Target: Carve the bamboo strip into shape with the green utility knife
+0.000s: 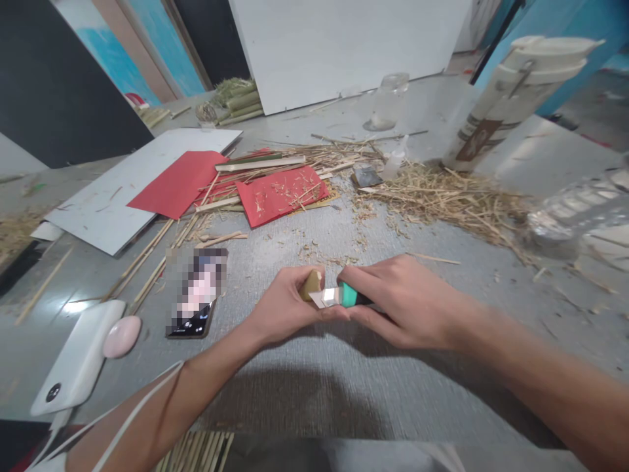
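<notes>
Near the middle front of the grey table, my left hand [289, 305] is closed round a small olive-tan piece [310, 286], which looks like a bit of bamboo or straw. My right hand [393, 298] grips a utility knife [348, 295] with a green collar and dark handle. Its short blade points left and lies against or just in front of the tan piece; I cannot tell whether it cuts in. The fingertips of both hands are close together. My left fingers hide much of the piece.
A lit phone [196, 295], a white power bank [78, 357] and a pink round object [122, 336] lie left. Behind are red paper [280, 193], a white board [105, 226], straw shavings [442, 196], a glass jar [388, 101], a tall bottle [506, 105] and a clear plastic bottle [580, 206].
</notes>
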